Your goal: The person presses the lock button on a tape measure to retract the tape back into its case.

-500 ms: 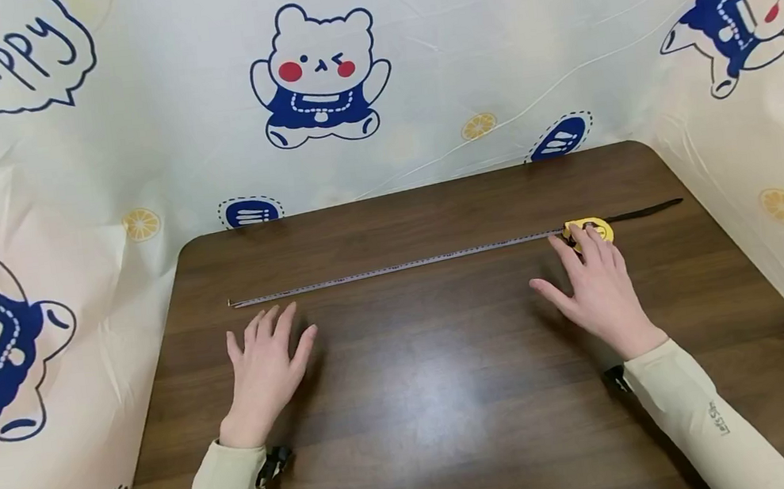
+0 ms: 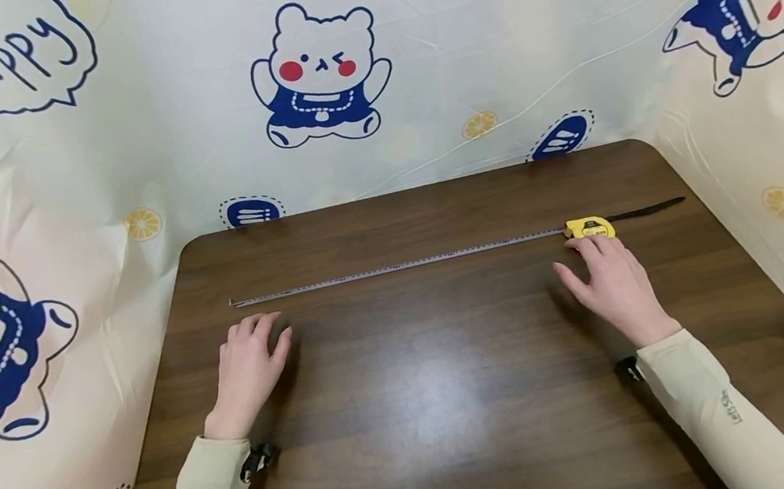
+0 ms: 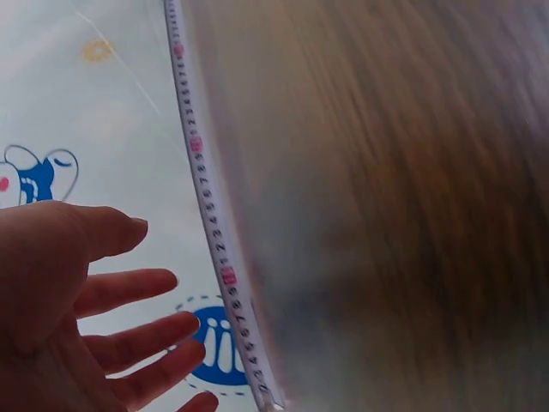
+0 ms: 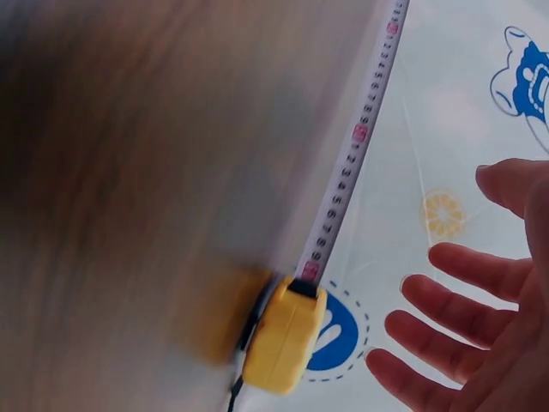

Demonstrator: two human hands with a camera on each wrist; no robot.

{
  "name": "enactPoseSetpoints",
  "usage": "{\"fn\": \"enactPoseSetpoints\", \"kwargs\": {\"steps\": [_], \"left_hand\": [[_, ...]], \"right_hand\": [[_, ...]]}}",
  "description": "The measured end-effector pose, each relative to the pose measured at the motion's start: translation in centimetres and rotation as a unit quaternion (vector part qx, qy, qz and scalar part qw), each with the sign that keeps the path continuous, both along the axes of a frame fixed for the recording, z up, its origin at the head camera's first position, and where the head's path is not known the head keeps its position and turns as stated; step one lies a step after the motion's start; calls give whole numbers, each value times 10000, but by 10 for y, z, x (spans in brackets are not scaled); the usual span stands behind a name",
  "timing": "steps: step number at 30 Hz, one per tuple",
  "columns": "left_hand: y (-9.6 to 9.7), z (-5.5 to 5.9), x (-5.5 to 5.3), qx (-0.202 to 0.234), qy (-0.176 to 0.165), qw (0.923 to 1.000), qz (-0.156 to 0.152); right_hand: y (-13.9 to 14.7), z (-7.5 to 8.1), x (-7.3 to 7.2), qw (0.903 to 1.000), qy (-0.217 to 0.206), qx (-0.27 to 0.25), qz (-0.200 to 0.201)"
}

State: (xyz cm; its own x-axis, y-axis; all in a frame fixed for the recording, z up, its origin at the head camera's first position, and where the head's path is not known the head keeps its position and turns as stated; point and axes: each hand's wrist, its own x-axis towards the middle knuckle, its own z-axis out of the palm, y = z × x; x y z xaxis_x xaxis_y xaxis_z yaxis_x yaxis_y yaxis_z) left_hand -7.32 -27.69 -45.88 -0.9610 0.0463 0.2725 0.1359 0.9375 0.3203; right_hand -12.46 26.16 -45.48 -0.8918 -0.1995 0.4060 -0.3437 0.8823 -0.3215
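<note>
A yellow tape measure (image 2: 589, 227) lies toward the right side of the brown table, with its black strap (image 2: 647, 210) trailing to the right. Its pale blade (image 2: 394, 268) is pulled out in a long line leftward, ending in a small metal hook. Just in front of the case is my right hand (image 2: 615, 285); in the right wrist view a gap shows between its spread fingers (image 4: 455, 266) and the yellow case. My left hand (image 2: 247, 371) hovers near the hook end, fingers relaxed, apart from the blade in the left wrist view. Neither hand holds anything.
The brown table (image 2: 409, 402) has rounded far corners. A white curtain (image 2: 431, 73) printed with cartoon bears encloses its back and sides. Both forearms wear pale sleeves, with a small black device at each wrist.
My right hand has drawn back from over the tape measure's case, toward me and slightly right. The left hand has shifted a little left and its fingers are less spread. The tape stays put.
</note>
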Motion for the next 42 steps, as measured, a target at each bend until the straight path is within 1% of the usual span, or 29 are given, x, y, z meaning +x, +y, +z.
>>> {"fn": "enactPoseSetpoints", "kwargs": {"steps": [4, 10, 13, 17, 20, 25, 30, 33, 35, 38, 42], "left_hand": [[-9, -1, -2, 5, -50, 10000, -42], [-21, -1, -8, -49, -245, 9996, -91], [-29, -3, -12, 152, -346, 9992, -98], [-42, -8, -16, 493, -392, 9979, -129], [-51, -12, -20, 655, -305, 9973, -119], [-66, -16, -33, 833, -41, 9965, -2], [-81, -19, -43, 959, 65, 9953, 128], [-87, -19, -47, 1013, 69, 9947, 187], [-88, -16, -50, 1029, 15, 9945, 197], [-90, -12, -55, 1028, -140, 9943, 241], [-93, -8, -60, 997, -416, 9937, 284]], "right_hand": [[9, -1, -4, 9999, -122, 60, -101], [24, -3, -10, 9988, -389, 169, -245], [31, -4, -13, 9977, -555, 235, -311], [40, -4, -17, 9960, -792, 245, -331], [49, -4, -21, 9951, -907, 245, -320], [63, -5, -31, 9952, -872, 267, -351], [71, -7, -39, 9946, -948, 216, -360], [74, -8, -43, 9932, -1099, 211, -335], [77, -9, -46, 9916, -1234, 225, -322], [80, -12, -51, 9885, -1468, 224, -273], [85, -13, -56, 9848, -1727, 115, -113]]}}
